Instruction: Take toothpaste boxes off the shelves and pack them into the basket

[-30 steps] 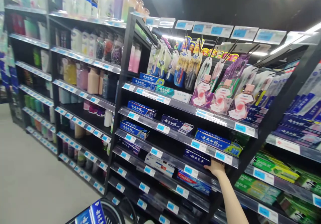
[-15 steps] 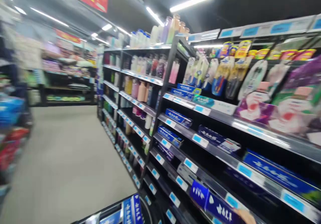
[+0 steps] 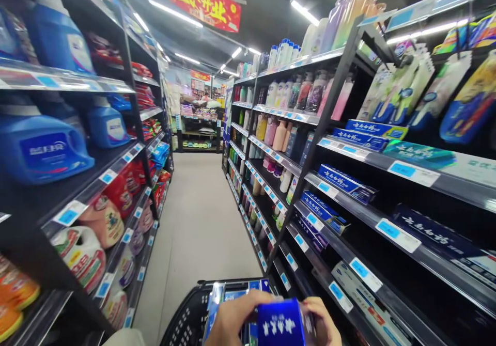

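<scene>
A dark blue toothpaste box (image 3: pixel 279 324) is held end-on at the bottom of the view, between my two hands. My left hand (image 3: pixel 235 319) grips it from the left, its thumb along the near top edge. My right hand (image 3: pixel 324 321) is closed round the right side, with fingertips bent at the top. Both hands are over a black shopping basket (image 3: pixel 181 312). More blue toothpaste boxes (image 3: pixel 217 295) lie in the basket, partly covered by my hands. Whether more than one box is in my grip, I cannot tell.
Right-hand shelves hold toothpaste boxes (image 3: pixel 344 182), hanging toothbrushes (image 3: pixel 403 88) and, farther on, bottles (image 3: pixel 281 135). Blue detergent jugs (image 3: pixel 42 147) line the left shelves. A grey aisle floor (image 3: pixel 194 206) runs between them under a red banner (image 3: pixel 199 0).
My right hand has brought blue toothpaste from the right shelf to above the basket. My left hand has come into view. The view has swung right to left, showing the left shelves.
</scene>
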The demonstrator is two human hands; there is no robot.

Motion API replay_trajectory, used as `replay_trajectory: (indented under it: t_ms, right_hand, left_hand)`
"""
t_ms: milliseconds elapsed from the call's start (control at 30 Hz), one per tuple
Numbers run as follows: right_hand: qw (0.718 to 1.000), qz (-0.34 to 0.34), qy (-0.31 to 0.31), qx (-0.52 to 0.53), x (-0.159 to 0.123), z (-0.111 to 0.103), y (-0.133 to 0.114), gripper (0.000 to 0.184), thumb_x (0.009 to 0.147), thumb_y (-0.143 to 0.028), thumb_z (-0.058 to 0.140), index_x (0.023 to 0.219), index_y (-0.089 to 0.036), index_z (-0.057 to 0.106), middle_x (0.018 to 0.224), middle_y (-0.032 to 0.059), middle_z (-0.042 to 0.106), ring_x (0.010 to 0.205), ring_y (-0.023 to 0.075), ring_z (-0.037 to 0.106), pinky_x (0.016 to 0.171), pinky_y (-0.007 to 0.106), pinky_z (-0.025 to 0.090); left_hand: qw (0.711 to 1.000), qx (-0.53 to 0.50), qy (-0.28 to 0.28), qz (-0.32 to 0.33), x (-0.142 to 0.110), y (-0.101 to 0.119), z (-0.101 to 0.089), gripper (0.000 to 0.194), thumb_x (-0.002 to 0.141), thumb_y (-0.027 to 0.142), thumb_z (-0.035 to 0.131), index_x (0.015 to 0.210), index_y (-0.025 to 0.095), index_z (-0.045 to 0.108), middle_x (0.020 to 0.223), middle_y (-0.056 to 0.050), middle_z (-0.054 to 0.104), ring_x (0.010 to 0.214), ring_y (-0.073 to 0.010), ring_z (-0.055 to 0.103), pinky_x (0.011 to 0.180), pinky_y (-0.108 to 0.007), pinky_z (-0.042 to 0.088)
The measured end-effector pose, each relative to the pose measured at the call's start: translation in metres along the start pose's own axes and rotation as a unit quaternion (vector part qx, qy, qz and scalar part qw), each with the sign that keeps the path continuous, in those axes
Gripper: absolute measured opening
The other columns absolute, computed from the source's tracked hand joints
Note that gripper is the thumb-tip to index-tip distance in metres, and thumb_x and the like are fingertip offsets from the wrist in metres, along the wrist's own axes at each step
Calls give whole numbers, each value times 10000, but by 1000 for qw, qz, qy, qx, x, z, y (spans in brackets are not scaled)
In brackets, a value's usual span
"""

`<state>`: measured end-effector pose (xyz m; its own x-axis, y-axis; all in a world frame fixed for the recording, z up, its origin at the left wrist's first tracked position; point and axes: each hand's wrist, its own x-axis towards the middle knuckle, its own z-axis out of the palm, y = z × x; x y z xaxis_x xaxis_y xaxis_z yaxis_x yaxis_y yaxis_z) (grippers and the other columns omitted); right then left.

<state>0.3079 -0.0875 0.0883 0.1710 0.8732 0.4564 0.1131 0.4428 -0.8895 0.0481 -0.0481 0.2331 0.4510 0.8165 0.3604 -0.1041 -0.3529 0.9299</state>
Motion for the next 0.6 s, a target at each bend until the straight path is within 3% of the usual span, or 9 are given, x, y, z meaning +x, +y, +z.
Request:
replay_trajectory:
  t_ms: [133, 233, 300, 367, 600]
  right_hand:
    - [978, 164, 17, 130, -5, 13, -14, 728, 540, -626, 762, 1150, -258, 613, 1083, 114, 625, 983, 295, 604, 864, 397, 470]
    - [942, 268, 23, 200, -8, 24, -26, 759, 537, -573, 788, 1199, -282, 557, 997, 87, 660, 863, 273, 646, 651, 328, 504]
    - [931, 303, 28, 200, -7, 32, -31, 727, 562, -513, 798, 1203, -289, 539, 934, 71, 670, 758, 252, 657, 515, 276, 461]
    - [926, 323, 39, 189, -3, 38, -34, 617, 616, -492, 773, 1149, -258, 568, 881, 66, 671, 684, 231, 651, 479, 264, 443]
    - [901, 384, 37, 201, 11, 49, -30, 371, 748, -446, 681, 1016, -202, 603, 753, 32, 653, 575, 169, 609, 465, 242, 443]
  left_hand:
    - [970, -129, 140, -148, 8, -33, -19, 422, 575, 450, 793, 808, 190, 557, 712, 12, 623, 653, -124, 580, 569, -191, 488]
    - [928, -209, 201, -235, 13, -58, -35, 516, 578, 477, 775, 899, 198, 482, 758, 8, 595, 677, -160, 596, 556, -269, 538]
    - [911, -220, 213, -276, 14, -69, -44, 701, 584, 465, 769, 1141, 235, 411, 803, 0, 594, 684, -196, 622, 554, -351, 566]
    - [909, -203, 210, -297, 12, -76, -50, 868, 595, 441, 764, 1308, 292, 293, 845, -2, 586, 680, -209, 635, 568, -401, 579]
    - [899, -208, 146, -357, -1, -106, -59, 780, 559, 421, 789, 1214, 198, 429, 1003, -86, 584, 796, -236, 626, 556, -338, 580]
